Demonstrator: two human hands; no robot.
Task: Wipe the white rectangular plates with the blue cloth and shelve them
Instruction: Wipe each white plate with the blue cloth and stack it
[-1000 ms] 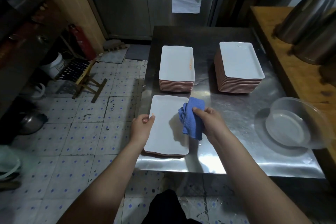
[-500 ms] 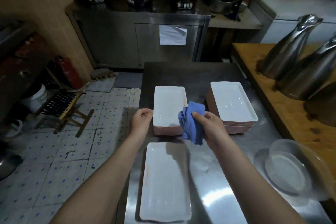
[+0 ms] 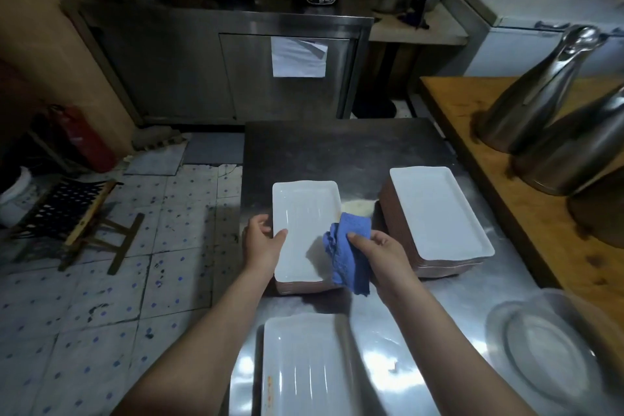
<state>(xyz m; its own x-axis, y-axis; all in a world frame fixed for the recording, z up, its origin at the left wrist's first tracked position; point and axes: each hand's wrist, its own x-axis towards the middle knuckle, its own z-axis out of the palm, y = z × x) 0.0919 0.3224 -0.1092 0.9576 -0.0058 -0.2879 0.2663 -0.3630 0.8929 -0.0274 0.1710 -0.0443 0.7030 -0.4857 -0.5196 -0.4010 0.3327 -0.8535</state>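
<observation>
Two stacks of white rectangular plates stand on the steel table point(image 3: 337, 152). My left hand point(image 3: 261, 241) grips the left rim of the top plate point(image 3: 302, 213) of the left stack, thumb on its surface. My right hand point(image 3: 380, 253) holds the crumpled blue cloth point(image 3: 347, 258) over that plate's right edge. The right stack point(image 3: 437, 213) stands untouched beside it. A single white plate point(image 3: 304, 368) lies flat near the table's front edge, between my forearms.
A clear plastic bowl point(image 3: 553, 355) sits at the table's front right. Steel pitchers point(image 3: 540, 94) stand on a wooden counter point(image 3: 472, 132) to the right. A steel cabinet with pots is behind. To the left are tiled floor, a folding stool point(image 3: 74, 223) and a red extinguisher point(image 3: 86, 138).
My left hand let go of the single front plate, moved forward and took hold of the left stack's top plate. My right hand carried the cloth forward onto that plate. The view tilted up.
</observation>
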